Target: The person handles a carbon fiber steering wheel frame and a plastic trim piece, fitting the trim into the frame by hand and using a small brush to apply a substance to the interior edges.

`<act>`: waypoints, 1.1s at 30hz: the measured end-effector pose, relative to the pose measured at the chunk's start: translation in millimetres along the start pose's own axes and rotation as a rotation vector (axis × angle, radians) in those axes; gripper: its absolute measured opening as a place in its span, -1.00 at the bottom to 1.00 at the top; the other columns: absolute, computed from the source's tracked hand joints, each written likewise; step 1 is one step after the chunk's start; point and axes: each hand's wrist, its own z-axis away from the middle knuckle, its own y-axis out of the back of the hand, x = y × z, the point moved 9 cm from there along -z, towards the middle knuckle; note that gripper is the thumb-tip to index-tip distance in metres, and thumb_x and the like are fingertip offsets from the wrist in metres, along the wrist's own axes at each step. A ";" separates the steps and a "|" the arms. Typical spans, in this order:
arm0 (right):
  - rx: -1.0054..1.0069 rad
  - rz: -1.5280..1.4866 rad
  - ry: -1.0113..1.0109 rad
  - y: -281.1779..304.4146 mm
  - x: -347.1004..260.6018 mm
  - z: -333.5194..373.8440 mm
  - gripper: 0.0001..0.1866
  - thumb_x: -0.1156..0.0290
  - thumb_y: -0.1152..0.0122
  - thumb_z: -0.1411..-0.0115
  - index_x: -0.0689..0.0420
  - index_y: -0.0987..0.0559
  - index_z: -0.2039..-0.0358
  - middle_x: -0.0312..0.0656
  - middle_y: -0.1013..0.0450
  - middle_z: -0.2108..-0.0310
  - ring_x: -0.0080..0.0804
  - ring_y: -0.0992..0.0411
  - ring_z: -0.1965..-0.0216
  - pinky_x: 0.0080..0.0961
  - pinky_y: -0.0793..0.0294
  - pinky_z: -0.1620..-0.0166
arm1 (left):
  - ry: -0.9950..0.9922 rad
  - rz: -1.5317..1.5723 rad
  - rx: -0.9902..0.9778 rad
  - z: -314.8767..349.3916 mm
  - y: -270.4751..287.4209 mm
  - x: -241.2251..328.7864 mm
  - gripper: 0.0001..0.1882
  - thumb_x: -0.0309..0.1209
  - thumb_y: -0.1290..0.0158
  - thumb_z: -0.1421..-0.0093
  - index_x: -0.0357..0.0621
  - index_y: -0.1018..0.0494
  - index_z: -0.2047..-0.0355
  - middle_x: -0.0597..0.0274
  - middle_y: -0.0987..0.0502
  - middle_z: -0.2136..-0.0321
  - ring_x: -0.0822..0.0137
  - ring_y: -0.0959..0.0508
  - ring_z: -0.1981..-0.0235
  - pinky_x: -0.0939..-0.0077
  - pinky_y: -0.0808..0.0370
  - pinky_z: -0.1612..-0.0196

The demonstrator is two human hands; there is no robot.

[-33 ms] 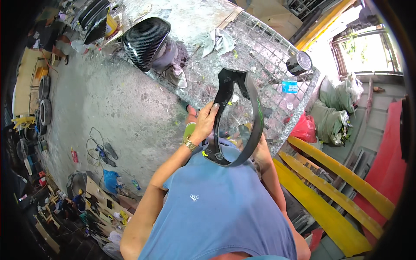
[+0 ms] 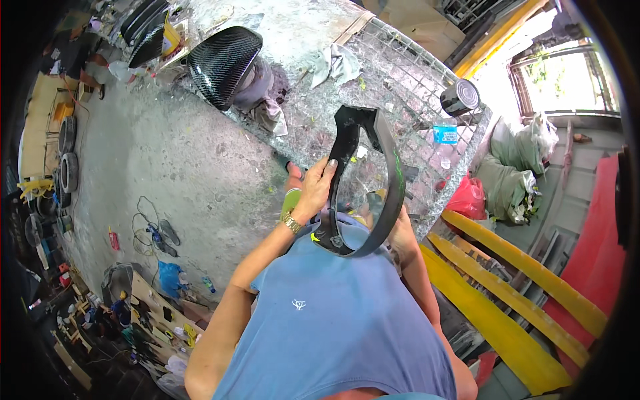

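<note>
A black ring-shaped frame piece (image 2: 393, 180), wide and open in the middle, stands tilted in front of my chest. My left hand (image 2: 317, 189) grips its left side, thumb pressed on the face of the band. Behind the right side of the band is my right hand (image 2: 401, 233), closed against it; its fingers are mostly hidden by the piece. The lower end of the piece rests close to my blue shirt (image 2: 347, 300); whether it touches I cannot tell. Green marks show on the outer right edge.
A worktable (image 2: 293, 27) holds a glossy carbon-patterned shell (image 2: 225, 67), a grey rag (image 2: 337, 65), a dark can (image 2: 460, 97) and a bottle with a blue label (image 2: 445, 133). Yellow long parts (image 2: 493, 320) lie at right, near a red bag (image 2: 468, 198). Cables and a tool (image 2: 157, 233) are on the floor.
</note>
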 end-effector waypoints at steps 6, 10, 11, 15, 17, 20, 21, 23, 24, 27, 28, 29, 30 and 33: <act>-0.403 -0.509 -0.058 -41.0 -18.3 -8.2 -0.57 0.29 0.06 -0.37 0.24 -0.32 -0.16 0.01 -0.41 -0.04 -0.28 -0.45 -0.04 -0.44 -0.48 0.00 | 0.030 -0.090 0.034 12.8 -5.8 42.9 -0.63 -0.18 0.11 -0.40 -0.27 -0.40 0.36 0.42 -0.32 0.57 0.57 -0.22 0.47 0.51 -0.25 0.42; -0.233 -0.227 0.036 -35.6 -18.3 -13.3 -0.62 0.22 0.04 -0.37 0.24 -0.41 -0.04 0.05 -0.51 0.18 -0.26 -0.50 0.11 -0.40 -0.54 0.16 | 0.032 -0.128 0.044 14.8 -7.1 43.7 -0.60 -0.17 0.11 -0.40 -0.29 -0.33 0.42 0.31 -0.23 0.66 0.52 -0.17 0.53 0.45 -0.21 0.49; -0.216 -0.135 -0.003 -42.3 -21.2 -15.7 -0.63 0.22 -0.01 -0.36 0.26 -0.43 0.00 0.04 -0.51 0.21 -0.29 -0.51 0.20 -0.41 -0.53 0.16 | -0.003 -0.085 0.052 12.3 -6.4 33.6 -0.59 -0.16 0.12 -0.40 -0.29 -0.33 0.43 0.32 -0.23 0.66 0.52 -0.17 0.54 0.44 -0.20 0.50; -0.159 -0.096 -0.114 -48.7 -20.3 -13.6 -0.66 0.27 -0.07 -0.32 0.26 -0.44 0.03 0.03 -0.51 0.26 -0.37 -0.51 0.31 -0.44 -0.51 0.18 | -0.026 0.050 0.065 7.9 -4.1 -2.0 -0.59 -0.16 0.11 -0.39 -0.29 -0.32 0.45 0.27 -0.23 0.68 0.49 -0.17 0.56 0.42 -0.20 0.51; -0.032 -0.081 -0.111 -34.9 -15.5 -16.2 -0.83 0.46 -0.08 -0.26 0.18 -0.38 0.17 -0.06 -0.49 0.40 -0.41 -0.42 0.44 -0.53 -0.42 0.34 | -0.055 -0.033 0.080 9.1 -2.3 10.4 -0.59 -0.17 0.10 -0.38 -0.30 -0.31 0.46 0.20 -0.24 0.69 0.44 -0.17 0.59 0.38 -0.20 0.52; 0.080 -0.066 0.009 -24.4 -14.4 -18.6 -0.82 0.52 -0.08 -0.21 0.18 -0.36 0.18 -0.12 -0.46 0.40 -0.48 -0.34 0.48 -0.59 -0.35 0.38 | -0.117 -0.031 0.101 10.1 -1.9 13.5 -0.59 -0.18 0.10 -0.38 -0.30 -0.30 0.46 0.14 -0.23 0.69 0.40 -0.16 0.61 0.35 -0.20 0.52; -0.023 -0.013 0.012 -25.2 -15.6 -22.9 -0.81 0.56 -0.08 -0.19 0.16 -0.35 0.19 -0.17 -0.42 0.35 -0.51 -0.32 0.41 -0.60 -0.34 0.34 | -0.111 -0.031 0.109 9.3 -1.6 12.7 -0.59 -0.18 0.10 -0.38 -0.30 -0.30 0.46 0.14 -0.23 0.69 0.40 -0.16 0.61 0.35 -0.20 0.52; -0.055 0.100 0.062 -30.5 -22.9 -22.4 -0.80 0.58 -0.06 -0.18 0.16 -0.35 0.18 -0.16 -0.42 0.32 -0.51 -0.31 0.38 -0.60 -0.33 0.31 | -0.111 -0.088 0.098 8.4 -2.1 13.5 -0.59 -0.18 0.09 -0.38 -0.30 -0.29 0.47 0.16 -0.19 0.69 0.43 -0.14 0.59 0.36 -0.19 0.53; -0.084 0.212 0.123 -38.0 -30.2 -19.5 -0.79 0.59 -0.05 -0.17 0.15 -0.35 0.17 -0.15 -0.41 0.29 -0.51 -0.30 0.35 -0.61 -0.32 0.29 | -0.104 -0.090 0.103 9.4 -1.5 9.9 -0.59 -0.18 0.09 -0.38 -0.30 -0.29 0.47 0.16 -0.19 0.69 0.43 -0.14 0.59 0.36 -0.19 0.53; -0.112 0.318 0.211 -48.9 -41.7 -17.5 -0.83 0.62 -0.14 -0.15 0.18 -0.40 0.24 -0.18 -0.41 0.28 -0.52 -0.32 0.27 -0.61 -0.34 0.24 | -0.112 -0.010 0.103 8.8 -1.8 5.2 -0.59 -0.19 0.09 -0.38 -0.30 -0.27 0.48 0.18 -0.16 0.69 0.46 -0.12 0.58 0.38 -0.18 0.53; -0.135 0.385 0.282 -50.1 -45.8 -16.7 -0.85 0.63 -0.19 -0.14 0.20 -0.43 0.29 -0.19 -0.42 0.28 -0.52 -0.34 0.26 -0.60 -0.36 0.22 | -0.111 0.015 0.097 8.7 -1.9 5.6 -0.59 -0.20 0.08 -0.38 -0.30 -0.27 0.48 0.18 -0.15 0.69 0.46 -0.11 0.57 0.39 -0.17 0.53; -0.134 0.384 0.282 -49.1 -47.2 -15.9 -0.85 0.63 -0.19 -0.14 0.20 -0.43 0.29 -0.19 -0.42 0.28 -0.52 -0.34 0.26 -0.60 -0.36 0.22 | -0.110 0.040 0.091 8.5 -2.0 6.1 -0.60 -0.20 0.08 -0.38 -0.30 -0.26 0.48 0.18 -0.14 0.68 0.47 -0.11 0.56 0.40 -0.17 0.53; -0.123 0.432 0.234 -47.6 -45.4 -15.7 -0.85 0.64 -0.23 -0.11 0.24 -0.47 0.30 -0.21 -0.43 0.28 -0.52 -0.37 0.24 -0.60 -0.37 0.18 | -0.110 0.039 0.089 8.4 -2.0 6.9 -0.60 -0.20 0.08 -0.38 -0.30 -0.26 0.48 0.18 -0.14 0.68 0.47 -0.11 0.56 0.40 -0.17 0.53; -0.111 0.606 0.271 -65.6 -59.2 -15.0 -0.80 0.66 -0.27 -0.08 0.30 -0.53 0.24 -0.22 -0.45 0.27 -0.51 -0.42 0.21 -0.61 -0.38 0.11 | -0.120 0.015 0.059 9.7 -2.4 14.8 -0.60 -0.20 0.08 -0.37 -0.31 -0.27 0.48 0.16 -0.13 0.69 0.47 -0.11 0.58 0.37 -0.18 0.53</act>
